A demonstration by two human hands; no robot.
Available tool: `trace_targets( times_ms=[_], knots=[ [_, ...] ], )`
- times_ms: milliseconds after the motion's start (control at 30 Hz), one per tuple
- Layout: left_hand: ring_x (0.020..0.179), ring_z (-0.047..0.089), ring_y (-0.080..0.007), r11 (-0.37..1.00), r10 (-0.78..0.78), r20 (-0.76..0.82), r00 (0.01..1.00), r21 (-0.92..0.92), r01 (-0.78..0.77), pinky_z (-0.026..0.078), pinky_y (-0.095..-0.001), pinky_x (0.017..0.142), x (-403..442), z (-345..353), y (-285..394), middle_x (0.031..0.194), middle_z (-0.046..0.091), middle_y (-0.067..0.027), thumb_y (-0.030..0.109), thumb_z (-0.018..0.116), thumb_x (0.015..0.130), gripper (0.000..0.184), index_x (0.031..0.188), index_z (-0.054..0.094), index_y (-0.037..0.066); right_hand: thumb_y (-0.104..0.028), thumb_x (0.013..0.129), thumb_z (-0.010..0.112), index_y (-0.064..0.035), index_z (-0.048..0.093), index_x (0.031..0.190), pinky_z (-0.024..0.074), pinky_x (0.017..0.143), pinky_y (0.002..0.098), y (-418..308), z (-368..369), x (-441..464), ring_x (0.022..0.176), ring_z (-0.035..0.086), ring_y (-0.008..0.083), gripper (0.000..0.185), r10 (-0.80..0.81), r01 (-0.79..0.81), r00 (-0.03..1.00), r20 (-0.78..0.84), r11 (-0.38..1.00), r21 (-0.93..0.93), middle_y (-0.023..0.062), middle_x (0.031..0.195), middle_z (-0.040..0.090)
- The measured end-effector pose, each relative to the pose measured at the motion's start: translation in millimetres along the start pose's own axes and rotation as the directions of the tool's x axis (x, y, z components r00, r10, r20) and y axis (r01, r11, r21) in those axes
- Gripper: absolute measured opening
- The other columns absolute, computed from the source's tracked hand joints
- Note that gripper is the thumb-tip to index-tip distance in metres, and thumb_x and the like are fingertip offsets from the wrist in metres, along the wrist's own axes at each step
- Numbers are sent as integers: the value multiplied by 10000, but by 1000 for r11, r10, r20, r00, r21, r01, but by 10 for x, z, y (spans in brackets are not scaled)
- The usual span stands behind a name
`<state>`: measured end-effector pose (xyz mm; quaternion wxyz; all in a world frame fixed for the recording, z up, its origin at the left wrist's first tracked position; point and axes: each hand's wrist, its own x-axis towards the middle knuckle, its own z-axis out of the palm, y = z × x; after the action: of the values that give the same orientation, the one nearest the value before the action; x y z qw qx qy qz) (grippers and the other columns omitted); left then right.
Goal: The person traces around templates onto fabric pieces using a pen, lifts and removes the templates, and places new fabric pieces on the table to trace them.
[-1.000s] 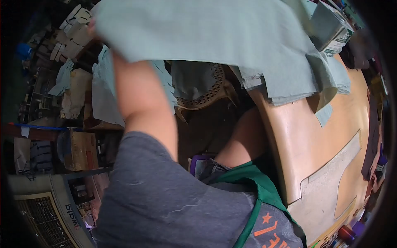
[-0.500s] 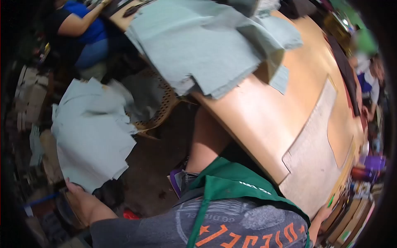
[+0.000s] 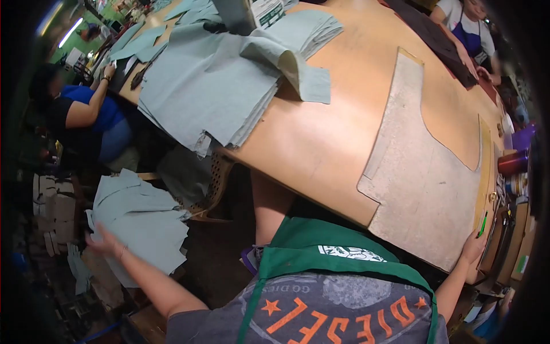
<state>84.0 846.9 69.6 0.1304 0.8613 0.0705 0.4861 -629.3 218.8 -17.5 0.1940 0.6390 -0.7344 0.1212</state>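
My left hand point(image 3: 106, 243) is at the left, over the near edge of a pale blue-grey leather sheet point(image 3: 140, 221) draped on a stack by a chair. Its fingers are spread and look free of the sheet. At the table's right corner, my right hand point(image 3: 473, 249) is closed around a green pen point(image 3: 483, 223), which points up. Beside that hand lies a large grey-beige pattern piece point(image 3: 421, 172) with a cut-out curve, flat on the table point(image 3: 326, 137).
A pile of blue-grey sheets point(image 3: 212, 86) overhangs the table's left edge. Below it stands a chair with a perforated back point(image 3: 217, 183). One person in blue point(image 3: 94, 114) sits at left; another point(image 3: 464, 34) handles dark material at far right. Boxes point(image 3: 518, 241) stand at right.
My view has swung toward the right and the table. My left hand gripped the sheet's edge before; now its fingers have come apart from it. My right hand and pen show more fully.
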Motion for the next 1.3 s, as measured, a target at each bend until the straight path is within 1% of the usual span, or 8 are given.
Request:
trace_targets(
  times_ms=[167,400,533,667,733,867,1000,1300],
  knots=[
    [1163,379,-306,384,765,-45,642,-768,-512,252,-397,997,-817,-97,3421,1202,470,-133,167,681,683,502,1142,504,66,-258,820,501,33,538,944,392,787,420,-55,-64,-40,893,509,357,318,-7,6,998,-60,1000,-20,211,915,548],
    [1053,474,-281,330,922,356,150,-525,-785,351,-528,855,-1247,360,5015,1044,559,-96,185,555,719,258,956,605,98,-236,800,532,25,538,853,383,769,420,-75,-88,-75,848,503,344,266,6,8,994,-108,992,126,189,837,533],
    [666,570,-269,438,341,55,938,-893,-107,449,-366,635,-476,888,4699,699,597,-137,164,547,742,147,753,588,24,-236,799,532,23,542,852,383,766,417,-80,-101,-94,841,503,341,264,-20,35,994,-112,991,127,185,830,532],
    [551,533,-179,-72,-371,669,645,-713,698,468,-330,496,250,574,4077,741,562,-98,142,587,763,205,791,531,-53,-243,798,532,20,546,866,388,759,418,-39,-58,-60,836,505,340,272,-38,50,992,-117,993,104,181,824,534],
    [594,559,-180,-268,-192,651,734,-755,599,472,-329,518,232,337,4045,793,573,-106,154,593,765,227,840,540,-54,-248,797,534,18,550,877,390,758,417,-77,-82,-60,833,507,341,278,-35,44,993,-109,995,85,181,824,537],
    [771,566,-211,343,-33,534,845,-788,512,448,-322,669,75,480,4100,930,581,-105,220,578,806,298,935,536,-45,-233,793,539,19,558,878,395,741,415,-300,-218,85,820,519,339,267,-105,93,977,-187,993,-71,185,830,545],
    [798,574,-220,-72,20,644,765,-762,643,472,-356,675,-23,404,4233,955,571,-96,213,516,849,258,1006,512,9,-135,798,540,24,514,831,399,630,360,-1683,-928,327,704,518,311,164,-234,209,971,-44,749,629,182,740,522],
    [1048,498,-325,-407,88,903,422,-354,842,399,-485,883,-197,1035,3387,1157,491,-158,254,390,888,395,1176,419,-15,-209,710,635,-24,567,855,421,755,394,-5103,-1735,-525,874,515,319,244,-891,530,404,-208,43,847,155,917,540]
  ],
)
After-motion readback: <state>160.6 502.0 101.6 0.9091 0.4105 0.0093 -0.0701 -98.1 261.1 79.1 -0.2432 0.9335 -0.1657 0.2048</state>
